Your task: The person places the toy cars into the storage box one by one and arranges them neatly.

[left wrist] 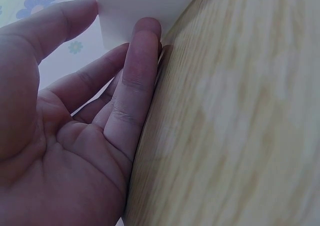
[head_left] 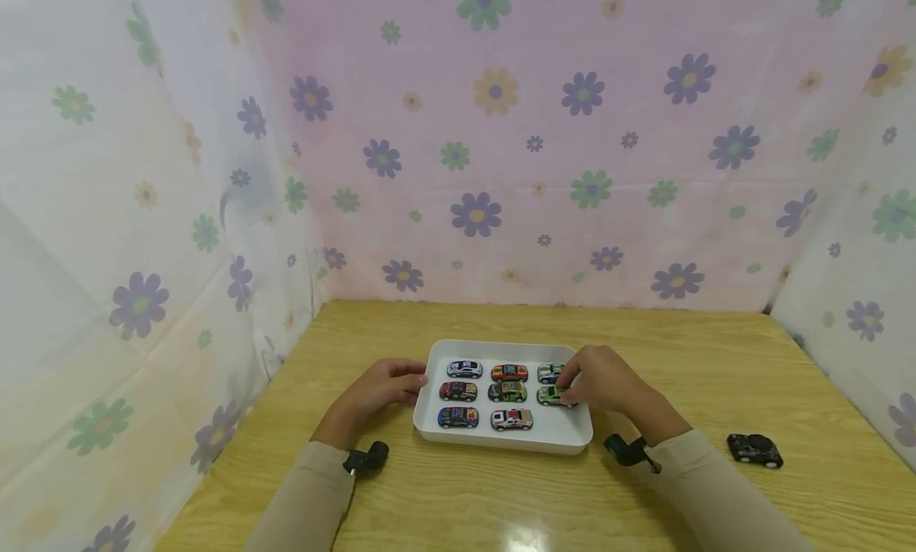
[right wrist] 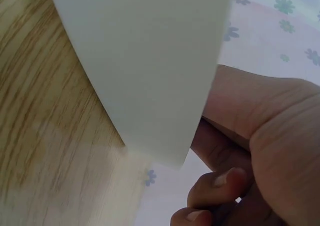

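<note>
We count eight toy cars in the tray point(head_left: 551, 437), one black car point(head_left: 754, 449) outside; right hand point(head_left: 604, 381) pinches the green car point(head_left: 553, 394), left hand point(head_left: 382, 386) rests straight fingers point(left wrist: 140, 70) on the tray's side.

One white tray point(head_left: 551, 437) sits on the desk point(head_left: 716, 361) and carries eight toy cars in a grid: three in the far row, the silver-blue car point(head_left: 464, 368), the red car point(head_left: 509, 372) and the pale green-and-white car point(head_left: 549, 371); three in the middle row, the dark red car point(head_left: 458, 390), the dark green car point(head_left: 507, 391) and the bright green car point(head_left: 551, 395); and two in the near row, the blue car point(head_left: 458, 417) and the white-and-red car point(head_left: 511, 419). One more car, the black car point(head_left: 754, 449), lies on the desk at about four o'clock from the tray, making nine cars in all. Two hands are in view, the left hand point(head_left: 382, 389) at the tray's nine o'clock side and the right hand point(head_left: 604, 381) at its three o'clock side.
</note>
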{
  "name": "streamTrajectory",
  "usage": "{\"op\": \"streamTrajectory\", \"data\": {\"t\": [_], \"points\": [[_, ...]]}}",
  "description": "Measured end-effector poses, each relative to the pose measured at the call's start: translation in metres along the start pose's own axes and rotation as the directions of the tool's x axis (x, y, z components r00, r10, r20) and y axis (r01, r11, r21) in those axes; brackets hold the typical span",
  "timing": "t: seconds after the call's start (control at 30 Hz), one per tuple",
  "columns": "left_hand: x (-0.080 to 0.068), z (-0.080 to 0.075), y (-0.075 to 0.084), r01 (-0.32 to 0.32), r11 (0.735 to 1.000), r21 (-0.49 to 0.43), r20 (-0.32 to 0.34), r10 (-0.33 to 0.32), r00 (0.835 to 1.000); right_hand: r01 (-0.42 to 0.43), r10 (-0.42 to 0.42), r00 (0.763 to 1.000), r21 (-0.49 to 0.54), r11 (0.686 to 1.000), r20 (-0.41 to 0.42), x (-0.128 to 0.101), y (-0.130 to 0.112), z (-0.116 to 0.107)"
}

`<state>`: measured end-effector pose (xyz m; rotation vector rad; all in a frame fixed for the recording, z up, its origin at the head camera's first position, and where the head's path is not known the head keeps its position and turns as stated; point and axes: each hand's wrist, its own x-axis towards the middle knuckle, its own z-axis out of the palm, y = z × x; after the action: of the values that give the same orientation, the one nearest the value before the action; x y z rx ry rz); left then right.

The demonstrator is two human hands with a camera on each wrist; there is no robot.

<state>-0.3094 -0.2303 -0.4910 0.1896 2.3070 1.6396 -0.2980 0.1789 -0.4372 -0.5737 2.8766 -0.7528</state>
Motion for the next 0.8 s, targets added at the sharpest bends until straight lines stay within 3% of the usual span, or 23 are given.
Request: {"op": "streamTrajectory", "data": {"t": [0.47, 0.8], "points": [[-0.002, 0.001, 0.002, -0.005, 1.0, -0.015, 0.01, 0.005, 1.0, -0.004, 0.004, 1.0, -0.016, 1.0, -0.006, -0.005, 0.002, -0.004], [-0.002, 0.001, 0.004, 0.012, 1.0, -0.018, -0.003, -0.012, 1.0, 0.082, -0.083, 0.995, -0.028, 0.996, -0.061, -0.016, 0.009, -0.019]]}}
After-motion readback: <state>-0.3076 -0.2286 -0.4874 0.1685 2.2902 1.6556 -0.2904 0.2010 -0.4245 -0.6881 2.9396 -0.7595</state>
